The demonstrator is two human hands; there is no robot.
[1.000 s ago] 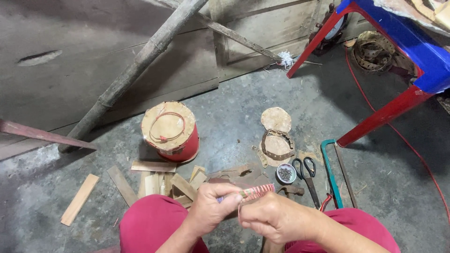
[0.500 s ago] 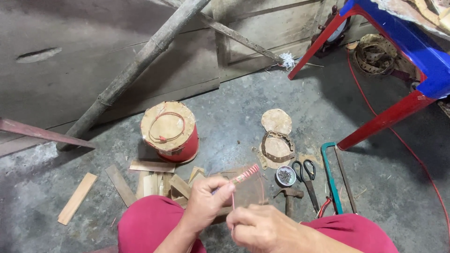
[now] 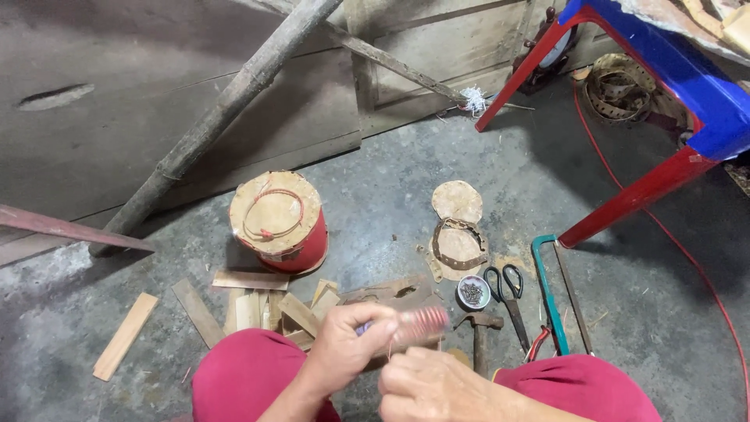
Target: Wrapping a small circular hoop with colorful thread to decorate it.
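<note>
Left hand [image 3: 348, 348]: fingers closed on red-wound spool [image 3: 418, 324]. Right hand [image 3: 437, 387]: fingers pinching its cord, winding step. Hammer [image 3: 480, 336] at three o'clock.

Rough grey concrete floor [image 3: 375, 195]; pale bare-wood offcuts [image 3: 125, 336]; glossy red drum [image 3: 301, 250]; matt metal-bladed scissors [image 3: 512, 301]

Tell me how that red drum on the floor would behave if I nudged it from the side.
The red drum stands upright on a flat base that looks broad for its height, so it would probably slide rather than tip. It looks hollow, so likely light for its size. Laid on its round side it could roll. The pale skin top with its cord loop looks thin, possibly easy to dent.
</note>
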